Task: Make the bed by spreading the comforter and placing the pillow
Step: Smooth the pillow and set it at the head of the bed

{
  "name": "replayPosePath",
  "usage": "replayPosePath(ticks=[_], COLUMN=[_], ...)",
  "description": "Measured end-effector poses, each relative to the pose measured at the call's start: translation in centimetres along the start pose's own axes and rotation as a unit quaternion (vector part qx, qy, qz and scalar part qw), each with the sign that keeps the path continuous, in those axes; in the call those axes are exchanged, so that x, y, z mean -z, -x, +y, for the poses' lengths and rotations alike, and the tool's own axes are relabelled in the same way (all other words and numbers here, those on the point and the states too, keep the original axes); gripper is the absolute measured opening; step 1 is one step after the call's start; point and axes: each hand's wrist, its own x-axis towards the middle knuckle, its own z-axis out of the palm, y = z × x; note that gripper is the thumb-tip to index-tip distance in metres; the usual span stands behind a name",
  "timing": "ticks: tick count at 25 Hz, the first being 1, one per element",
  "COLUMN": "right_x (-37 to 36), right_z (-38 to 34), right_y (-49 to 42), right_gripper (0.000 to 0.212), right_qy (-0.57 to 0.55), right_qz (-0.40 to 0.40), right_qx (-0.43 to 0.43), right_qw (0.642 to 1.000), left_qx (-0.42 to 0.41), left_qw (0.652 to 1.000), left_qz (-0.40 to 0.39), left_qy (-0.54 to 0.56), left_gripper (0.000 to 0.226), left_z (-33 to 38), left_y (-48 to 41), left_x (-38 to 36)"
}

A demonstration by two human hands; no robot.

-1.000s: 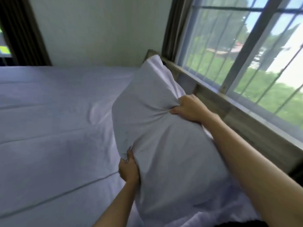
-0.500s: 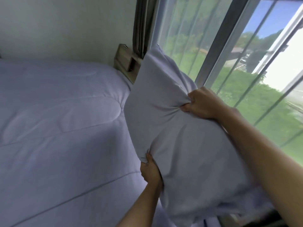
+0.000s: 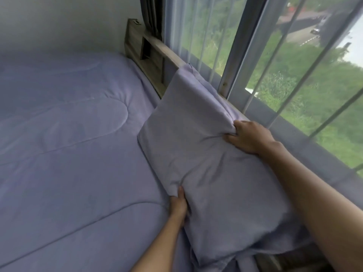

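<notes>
1. The pillow (image 3: pixel 208 158), in a lavender case, lies tilted against the wooden headboard (image 3: pixel 149 55), its lower edge on the comforter (image 3: pixel 68 154).
2. The right hand (image 3: pixel 249 137) reaches in over the pillow's headboard side, arm extended, its grip clamped on a bunched fold of the case.
3. The left hand (image 3: pixel 178 206) comes from below, fingers tucked under the pillow's edge farthest from the headboard, thumb on top, pinching it.
4. The comforter lies spread flat away from the headboard.

Both hands grip pillow (image 3: pixel 206 154): left hand (image 3: pixel 177 205) at lower edge, right hand (image 3: pixel 247 137) bunching upper edge. Pillow leans on wooden headboard (image 3: pixel 149 55), over lavender comforter (image 3: pixel 68 144).
</notes>
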Motion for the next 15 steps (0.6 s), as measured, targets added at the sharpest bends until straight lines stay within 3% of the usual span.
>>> replayPosePath(ticks=[2,4,6,7,8,12,15], right_x=[0.0,-0.7,-3.7,-5.3,-6.4,-5.9,-4.9], right_z=[-0.1,-1.6,-2.8,-2.8,-2.3,-0.9,-0.7], right_y=[0.1,0.9,2.2,3.0,3.6,5.5,8.4], right_gripper=[0.055,0.066,0.067,0.062,0.056,0.058,0.06], right_qy=[-0.014,0.037,0.145,0.189,0.217,0.203,0.16], right_qz=[0.026,0.133,0.191,0.191,0.184,0.172,0.157], right_qx=[-0.037,-0.017,0.103,0.161,0.187,0.081,-0.042], right_qw=[0.999,0.99,0.965,0.95,0.94,0.961,0.974], left_qx=[-0.072,-0.145,-0.253,-0.307,-0.321,-0.194,-0.095], left_qw=[0.992,0.95,0.88,0.844,0.83,0.832,0.78], left_qz=[0.066,0.111,0.063,0.021,-0.017,-0.09,-0.187], left_qy=[-0.082,-0.254,-0.396,-0.439,-0.457,-0.512,-0.59], left_gripper=[0.097,0.088,0.078,0.083,0.089,0.108,0.086], left_z=[-0.3,-0.9,-1.0,-0.8,-0.6,-0.2,-1.9], left_y=[0.6,1.1,1.7,2.0,1.8,2.2,4.4], left_x=[-0.1,-0.2,-0.6,-0.7,-0.5,1.0,2.4])
